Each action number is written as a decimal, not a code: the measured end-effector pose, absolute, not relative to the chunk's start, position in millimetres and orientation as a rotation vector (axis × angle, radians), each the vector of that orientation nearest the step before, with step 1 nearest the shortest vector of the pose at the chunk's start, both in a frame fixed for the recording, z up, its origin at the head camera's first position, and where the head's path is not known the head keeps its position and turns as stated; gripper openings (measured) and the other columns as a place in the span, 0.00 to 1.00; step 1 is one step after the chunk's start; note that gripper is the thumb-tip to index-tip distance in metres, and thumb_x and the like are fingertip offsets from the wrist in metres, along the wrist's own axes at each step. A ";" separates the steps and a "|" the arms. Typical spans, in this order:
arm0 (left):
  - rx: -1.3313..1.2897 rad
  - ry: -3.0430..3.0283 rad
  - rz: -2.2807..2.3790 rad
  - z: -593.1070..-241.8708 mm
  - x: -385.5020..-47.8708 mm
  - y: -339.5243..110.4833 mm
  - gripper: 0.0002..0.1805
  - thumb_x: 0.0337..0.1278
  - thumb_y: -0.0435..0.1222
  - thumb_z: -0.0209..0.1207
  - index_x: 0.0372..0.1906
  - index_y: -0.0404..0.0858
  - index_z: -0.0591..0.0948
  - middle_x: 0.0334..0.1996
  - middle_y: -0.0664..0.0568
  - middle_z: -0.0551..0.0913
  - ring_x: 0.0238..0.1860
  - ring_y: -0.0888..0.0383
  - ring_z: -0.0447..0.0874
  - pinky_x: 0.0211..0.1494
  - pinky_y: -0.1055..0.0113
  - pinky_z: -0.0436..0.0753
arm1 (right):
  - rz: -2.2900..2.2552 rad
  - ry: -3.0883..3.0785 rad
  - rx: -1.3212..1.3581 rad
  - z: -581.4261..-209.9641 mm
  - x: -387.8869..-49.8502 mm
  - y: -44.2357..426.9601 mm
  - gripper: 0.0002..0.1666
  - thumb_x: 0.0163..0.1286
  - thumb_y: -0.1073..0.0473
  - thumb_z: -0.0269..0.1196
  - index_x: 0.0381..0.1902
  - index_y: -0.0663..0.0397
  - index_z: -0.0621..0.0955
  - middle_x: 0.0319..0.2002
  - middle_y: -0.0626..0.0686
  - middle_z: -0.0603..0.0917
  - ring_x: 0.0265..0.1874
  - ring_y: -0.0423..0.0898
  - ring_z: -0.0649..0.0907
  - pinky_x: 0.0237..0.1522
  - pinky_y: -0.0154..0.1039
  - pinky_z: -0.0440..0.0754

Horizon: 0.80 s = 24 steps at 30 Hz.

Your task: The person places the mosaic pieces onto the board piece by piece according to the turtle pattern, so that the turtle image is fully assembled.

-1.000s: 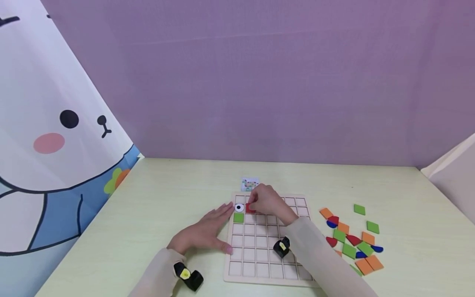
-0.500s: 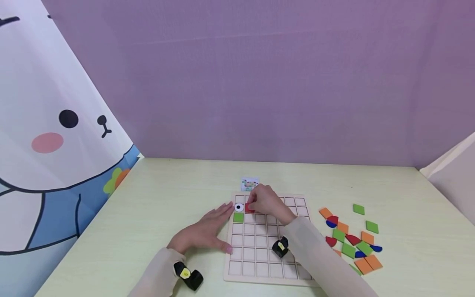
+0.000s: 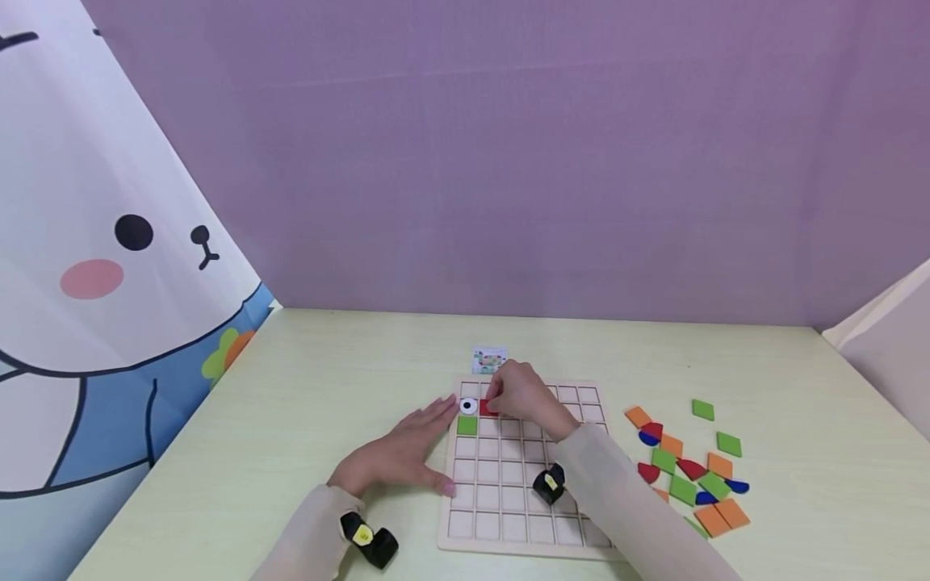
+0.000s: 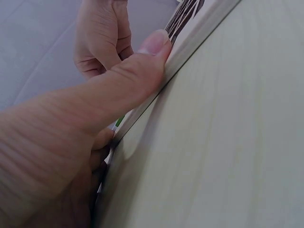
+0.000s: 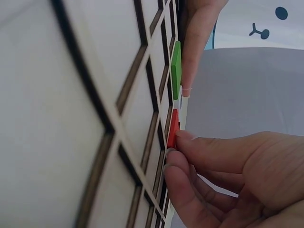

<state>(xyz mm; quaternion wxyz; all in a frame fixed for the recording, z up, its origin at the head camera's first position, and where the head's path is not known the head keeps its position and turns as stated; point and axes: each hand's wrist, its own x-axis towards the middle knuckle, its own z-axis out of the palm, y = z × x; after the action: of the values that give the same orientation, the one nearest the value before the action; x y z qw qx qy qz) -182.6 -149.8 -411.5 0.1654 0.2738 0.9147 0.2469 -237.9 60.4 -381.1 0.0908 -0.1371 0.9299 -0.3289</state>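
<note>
My right hand (image 3: 529,395) pinches a square red tile (image 3: 485,408) between thumb and fingers, at a cell near the top left of the pale wooden grid board (image 3: 501,500). In the right wrist view the red tile (image 5: 172,129) sits against the grid, with the thumb on its edge. A round white tile with a black dot (image 3: 468,406) lies just left of it, and a green square tile (image 3: 467,425) lies below that round one. My left hand (image 3: 403,452) rests along the board's left edge, fingers spread; its thumb touches the edge in the left wrist view.
Loose orange, green, red and blue tiles (image 3: 683,489) are scattered to the right of the board, some overlapping. Behind the board lies a small printed card (image 3: 488,359). A purple cloth (image 3: 538,177) stands at the table's far edge.
</note>
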 end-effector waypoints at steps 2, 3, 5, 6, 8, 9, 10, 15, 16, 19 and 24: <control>0.780 2.606 0.705 -411.5 -182.5 -149.9 0.63 0.39 0.60 0.68 0.76 0.41 0.46 0.77 0.53 0.40 0.77 0.51 0.35 0.77 0.48 0.41 | -0.962 2.766 -0.400 -380.7 -237.9 60.0 0.04 0.57 0.67 0.68 0.24 0.56 0.85 0.24 0.50 0.82 0.22 0.43 0.77 0.24 0.31 0.74; 0.781 2.606 0.705 -411.4 -182.4 -149.9 0.63 0.39 0.60 0.68 0.76 0.41 0.46 0.77 0.53 0.40 0.77 0.51 0.35 0.77 0.48 0.42 | -0.950 2.772 -0.405 -380.5 -237.8 59.9 0.05 0.57 0.67 0.68 0.23 0.56 0.84 0.23 0.49 0.82 0.22 0.43 0.77 0.24 0.31 0.74; 0.780 2.604 0.707 -411.4 -182.3 -149.9 0.63 0.40 0.60 0.68 0.76 0.41 0.46 0.77 0.53 0.40 0.77 0.51 0.35 0.77 0.48 0.41 | -0.926 2.780 -0.407 -379.9 -237.5 59.5 0.06 0.57 0.67 0.68 0.22 0.56 0.84 0.22 0.49 0.82 0.22 0.43 0.77 0.24 0.31 0.73; 0.782 2.605 0.704 -411.4 -182.3 -149.9 0.63 0.40 0.60 0.68 0.76 0.41 0.46 0.77 0.53 0.40 0.77 0.51 0.35 0.77 0.48 0.42 | -0.920 2.781 -0.402 -379.5 -237.2 59.4 0.06 0.57 0.67 0.68 0.22 0.56 0.84 0.21 0.48 0.82 0.21 0.43 0.77 0.24 0.31 0.73; 0.783 2.608 0.700 -411.4 -182.1 -149.9 0.63 0.40 0.60 0.67 0.76 0.41 0.46 0.77 0.53 0.40 0.77 0.51 0.35 0.77 0.48 0.42 | -0.904 2.787 -0.401 -378.9 -236.8 59.2 0.07 0.57 0.67 0.68 0.21 0.56 0.84 0.20 0.48 0.82 0.21 0.42 0.76 0.24 0.30 0.72; 0.782 2.609 0.700 -411.3 -182.0 -149.9 0.63 0.39 0.60 0.68 0.76 0.41 0.46 0.77 0.53 0.40 0.77 0.51 0.35 0.77 0.48 0.42 | -0.897 2.788 -0.397 -378.5 -236.7 59.0 0.07 0.57 0.66 0.68 0.21 0.56 0.84 0.20 0.48 0.82 0.20 0.42 0.76 0.24 0.30 0.72; 0.780 2.608 0.702 -411.0 -181.9 -149.7 0.63 0.39 0.60 0.68 0.76 0.41 0.46 0.77 0.53 0.40 0.77 0.51 0.35 0.77 0.48 0.42 | -0.893 2.788 -0.388 -378.2 -236.6 59.0 0.07 0.57 0.66 0.68 0.21 0.56 0.84 0.19 0.48 0.82 0.20 0.42 0.76 0.23 0.30 0.72; 0.769 2.604 0.705 -410.2 -181.7 -149.4 0.63 0.39 0.60 0.68 0.76 0.41 0.47 0.77 0.54 0.40 0.78 0.51 0.35 0.77 0.48 0.42 | -0.876 2.791 -0.367 -377.2 -236.3 59.5 0.07 0.57 0.66 0.68 0.20 0.56 0.84 0.19 0.48 0.81 0.19 0.42 0.76 0.23 0.30 0.71; 0.764 2.602 0.707 -410.1 -181.7 -149.5 0.63 0.39 0.60 0.68 0.76 0.42 0.47 0.77 0.54 0.40 0.78 0.51 0.35 0.77 0.48 0.42 | -0.879 2.789 -0.370 -377.1 -236.2 59.7 0.07 0.57 0.66 0.68 0.21 0.56 0.84 0.19 0.48 0.81 0.20 0.42 0.76 0.24 0.30 0.71; 0.756 2.599 0.715 -410.1 -182.0 -149.9 0.63 0.39 0.60 0.68 0.76 0.42 0.47 0.77 0.54 0.41 0.78 0.51 0.35 0.77 0.48 0.42 | -0.894 2.779 -0.390 -376.3 -235.2 60.9 0.06 0.57 0.66 0.68 0.22 0.56 0.84 0.21 0.48 0.82 0.21 0.42 0.76 0.25 0.30 0.72; 0.765 2.600 0.715 -411.6 -182.8 -150.1 0.63 0.39 0.60 0.68 0.76 0.41 0.46 0.77 0.54 0.40 0.78 0.51 0.35 0.77 0.48 0.42 | -0.919 2.783 -0.415 -374.5 -232.8 67.6 0.04 0.56 0.67 0.68 0.23 0.57 0.84 0.21 0.48 0.82 0.22 0.43 0.77 0.26 0.32 0.74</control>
<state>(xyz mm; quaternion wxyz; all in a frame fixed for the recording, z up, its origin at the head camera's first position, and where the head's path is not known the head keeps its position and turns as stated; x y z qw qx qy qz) -182.8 -150.1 -411.6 0.1683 0.2691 0.9143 0.2515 -232.8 67.6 -374.5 0.0908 -0.1396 0.9363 -0.3091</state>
